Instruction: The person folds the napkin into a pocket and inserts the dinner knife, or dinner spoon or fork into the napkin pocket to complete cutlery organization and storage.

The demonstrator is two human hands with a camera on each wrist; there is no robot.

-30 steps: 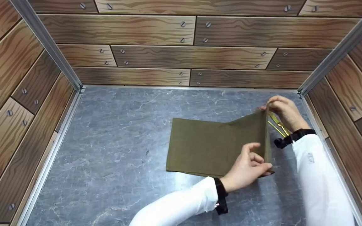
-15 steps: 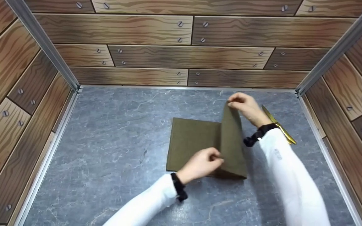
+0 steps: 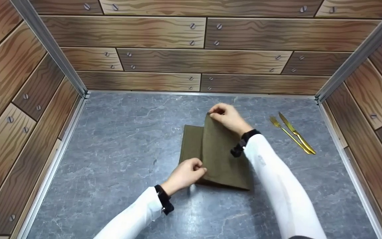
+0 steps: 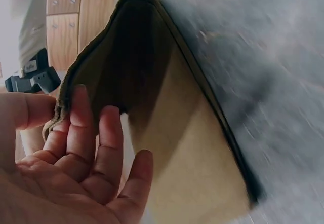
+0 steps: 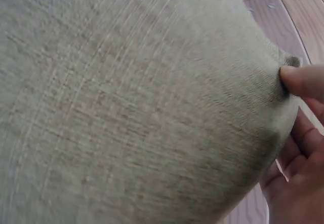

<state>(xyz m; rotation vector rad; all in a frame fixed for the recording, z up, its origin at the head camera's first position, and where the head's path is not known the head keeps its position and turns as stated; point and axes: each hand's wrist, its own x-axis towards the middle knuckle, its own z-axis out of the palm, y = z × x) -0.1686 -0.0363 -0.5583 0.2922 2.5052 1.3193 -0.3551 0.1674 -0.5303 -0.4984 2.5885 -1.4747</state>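
Gold fork (image 3: 289,135) beside gold knife (image 3: 295,132); grey veined surface (image 3: 118,139); wood-patterned walls (image 3: 158,59); metal rails (image 3: 49,43).

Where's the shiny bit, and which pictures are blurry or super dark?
Head view: white glare on the grey marbled surface, just below the olive-brown cloth; left wrist view: deep shadow inside the cloth's fold, with the surface beside it blurred; right wrist view: the cloth's weave looks soft, with a darker patch near the right hand.

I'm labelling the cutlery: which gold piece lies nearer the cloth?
The fork, the one with tines. It lies on the side toward the cloth; the knife, with its plain blade, lies on the far side.
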